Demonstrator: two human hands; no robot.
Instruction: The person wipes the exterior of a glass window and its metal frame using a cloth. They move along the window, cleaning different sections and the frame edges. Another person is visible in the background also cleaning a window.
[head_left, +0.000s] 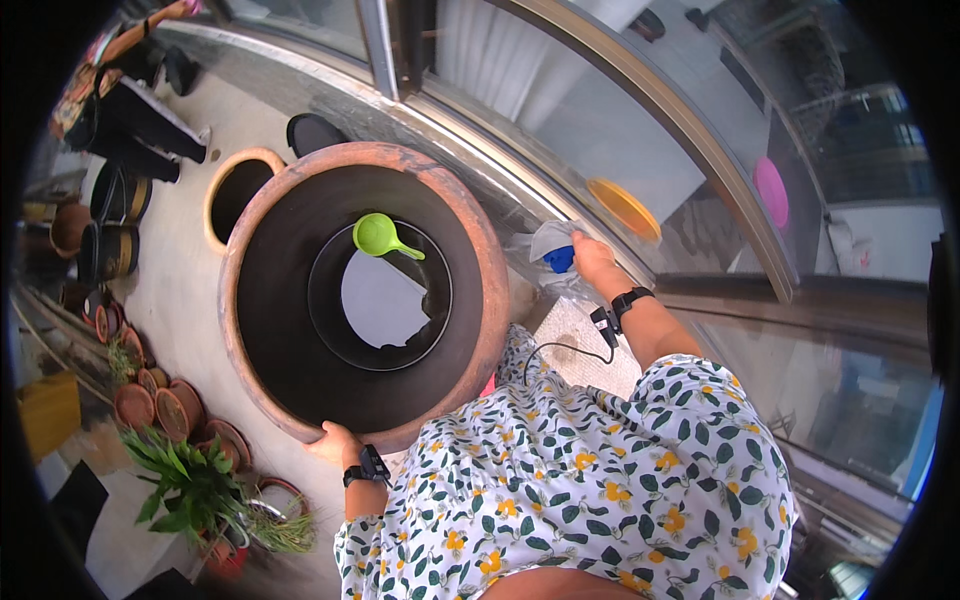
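A large round clay vat (495, 300) with a dark interior stands before me. Water (379, 307) at its bottom mirrors a pale patch of light. On the water lies a lime-green plastic dipper (375, 234), its handle pointing right. My left hand (335, 444) grips the vat's near-left rim, thumb on top and fingers around the outside. To the right of the vat, my right hand (592, 259) holds a bunched grey and blue cloth (556, 247) near the window sill. Part of the cloth is hidden by the fingers.
A smaller pot with a tan rim (214, 199) and a black disc (315, 133) sit beyond the vat. Glass windows (555, 97) run along the right. Terracotta pots (178, 411), a leafy plant (180, 480) and black buckets (109, 251) line the left. Another person (124, 112) stands at upper left.
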